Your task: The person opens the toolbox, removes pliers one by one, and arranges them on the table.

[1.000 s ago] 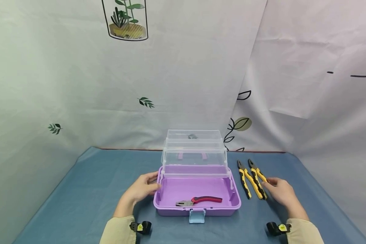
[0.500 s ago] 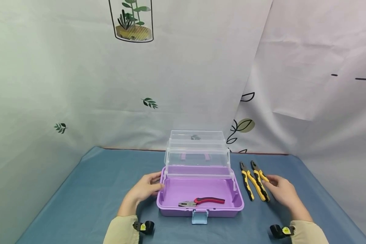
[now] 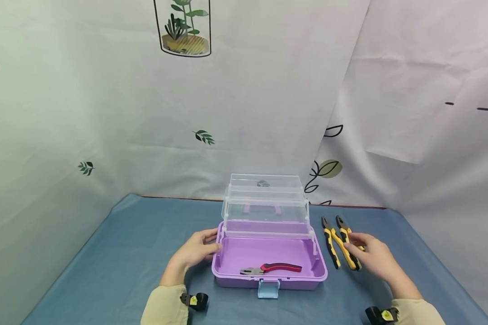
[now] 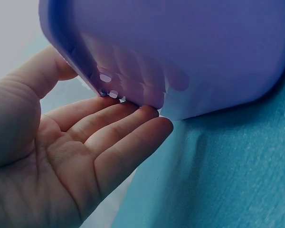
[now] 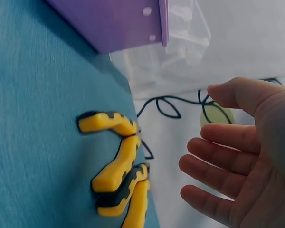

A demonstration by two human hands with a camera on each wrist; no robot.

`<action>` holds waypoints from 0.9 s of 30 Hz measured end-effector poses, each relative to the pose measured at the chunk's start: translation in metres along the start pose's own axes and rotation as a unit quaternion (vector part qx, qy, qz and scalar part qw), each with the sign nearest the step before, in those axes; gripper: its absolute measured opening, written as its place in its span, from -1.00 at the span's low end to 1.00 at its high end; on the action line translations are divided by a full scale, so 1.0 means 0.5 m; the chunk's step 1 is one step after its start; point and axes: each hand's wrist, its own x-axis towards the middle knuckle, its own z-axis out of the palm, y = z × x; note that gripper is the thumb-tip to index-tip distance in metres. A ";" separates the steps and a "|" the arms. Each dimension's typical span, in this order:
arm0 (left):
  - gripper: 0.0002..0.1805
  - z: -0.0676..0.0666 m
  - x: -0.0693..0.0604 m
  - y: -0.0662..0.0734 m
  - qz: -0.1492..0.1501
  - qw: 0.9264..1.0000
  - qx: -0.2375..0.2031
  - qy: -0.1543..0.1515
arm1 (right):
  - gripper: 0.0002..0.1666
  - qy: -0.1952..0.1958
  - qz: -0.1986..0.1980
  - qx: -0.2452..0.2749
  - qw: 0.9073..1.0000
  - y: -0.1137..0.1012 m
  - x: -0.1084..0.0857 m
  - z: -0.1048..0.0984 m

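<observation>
A purple toolbox (image 3: 269,283) with a raised clear lid (image 3: 266,212) stands on the cloth. Inside it lie pliers with red-and-black handles (image 3: 282,267). My left hand (image 3: 196,251) is at the box's left side: in the left wrist view its straight fingertips (image 4: 149,111) touch the outer wall, and the thumb reaches to the rim. Two pairs of yellow-and-black pliers lie right of the box, the left pair (image 3: 338,243) and the right pair (image 3: 343,231). My right hand (image 3: 372,255) hovers over the right pair, partly hiding it; the right wrist view shows relaxed fingers holding nothing.
Blue cloth (image 3: 158,225) covers the table. A pale printed curtain (image 3: 260,113) hangs behind and along both sides. A light blue latch (image 3: 268,289) hangs from the box's front edge.
My right hand has shifted slightly left, over the handles of the right pliers. My left hand keeps its place at the box. The whole head view has drifted a little.
</observation>
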 end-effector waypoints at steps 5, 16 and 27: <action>-0.31 0.002 0.006 -0.002 -0.004 1.000 0.000 0.003 | -0.26 0.007 -0.022 0.002 1.000 -0.025 -0.008 -0.005; -0.32 0.004 0.007 0.003 -0.004 1.000 0.002 0.003 | -0.36 0.008 -0.060 0.021 0.998 -0.067 -0.016 -0.006; -0.32 0.003 0.000 0.004 0.002 1.000 -0.003 -0.005 | -0.40 -0.001 -0.090 0.028 0.995 -0.092 -0.015 0.005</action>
